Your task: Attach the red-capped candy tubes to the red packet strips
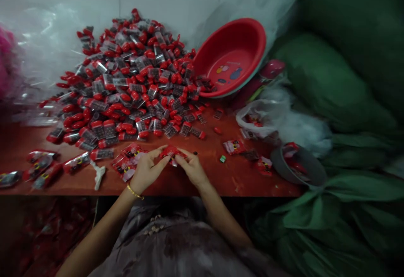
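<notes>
Both hands meet over the front of a red table (233,176). My left hand (147,170), with a gold bracelet on its wrist, and my right hand (191,167) pinch a small red packet (170,152) between their fingertips. Several more red printed packets (126,163) lie flat just left of my left hand. Behind the hands rises a big heap of small clear containers with red caps (132,79).
A red plastic basin (232,58) leans at the back right. A dark bowl (299,165) with red packets sits at the table's right end, by a crumpled clear bag (277,117). Green sacks (341,83) fill the right. Filled packets (41,167) lie at the left front.
</notes>
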Available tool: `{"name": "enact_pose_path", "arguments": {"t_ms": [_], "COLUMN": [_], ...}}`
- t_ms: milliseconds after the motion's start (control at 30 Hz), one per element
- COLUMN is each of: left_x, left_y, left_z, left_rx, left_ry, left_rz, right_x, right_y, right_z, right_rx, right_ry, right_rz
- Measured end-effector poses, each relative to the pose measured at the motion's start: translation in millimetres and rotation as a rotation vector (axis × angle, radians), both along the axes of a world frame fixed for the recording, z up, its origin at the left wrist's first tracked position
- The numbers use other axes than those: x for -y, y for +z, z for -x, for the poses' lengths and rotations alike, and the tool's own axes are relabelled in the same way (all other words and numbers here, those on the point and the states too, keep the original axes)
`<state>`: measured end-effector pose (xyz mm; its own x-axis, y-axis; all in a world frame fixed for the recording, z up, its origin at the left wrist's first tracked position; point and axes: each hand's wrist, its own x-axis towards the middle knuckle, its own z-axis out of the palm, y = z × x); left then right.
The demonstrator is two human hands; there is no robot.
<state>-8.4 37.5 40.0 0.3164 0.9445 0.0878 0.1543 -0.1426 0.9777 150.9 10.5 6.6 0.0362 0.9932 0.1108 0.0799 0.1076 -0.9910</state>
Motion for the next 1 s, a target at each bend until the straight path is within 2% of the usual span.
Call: {"name": "enact_pose_path", "arguments": {"t_ms": [67,133,300,400,500,567,667,733,800,833,867,900,1000], "left_x": [-3.5,-5.5,2.8,8.3,7.1,3.4,-3.9,-8.6,-12.0,-12.9,-13.4,-13.3,-10.9], "left_y": [2.0,0.6,-8.6,-10.8,-9.4,-7.2,-3.4,-1.4,-0.4,-0.1,0.0,0.0,-1.0], "left_z": [-1.9,-9.0,-37.8,-46.2,-45.1,-42.2,-37.1,-32.9,-28.1,-25.7,-23.7,-21.9,-17.8], "left_rx": [-0.007,0.048,0.383,0.492,0.53,0.559,0.591,0.593,0.595,0.598,0.602,0.605,0.619], "left_ry": [-0.034,0.001,0.194,0.275,0.304,0.327,0.386,0.4,0.406,0.409,0.411,0.408,0.381], "left_rz": [0.029,0.098,0.449,0.625,0.781,0.838,0.81,0.789,0.778,0.773,0.773,0.782,0.847], "right_x": [-1.7,-3.0,-6.0,-7.2,-6.9,-6.9,-12.7,-24.1,-40.6,-49.2,-57.0,-63.1,-65.6], "right_y": [2.0,2.5,-2.7,-7.9,-12.1,-12.2,-6.1,0.2,4.2,4.5,3.3,1.0,-9.2], "right_z": [-2.1,-2.1,0.1,0.9,4.9,8.4,3.7,-12.2,-37.1,-50.7,-63.6,-74.7,-93.8], "right_rx": [-0.011,0.066,0.522,0.693,0.747,0.771,0.802,0.816,0.868,0.91,1.038,1.143,1.282], "right_ry": [0.012,-0.075,-0.35,-0.393,-0.377,-0.345,-0.254,-0.218,-0.26,-0.319,-0.385,-0.392,-0.203], "right_rz": [0.033,-0.004,-0.298,-0.362,-0.366,-0.339,-0.297,-0.279,-0.219,-0.17,-0.063,0.032,0.097]}}
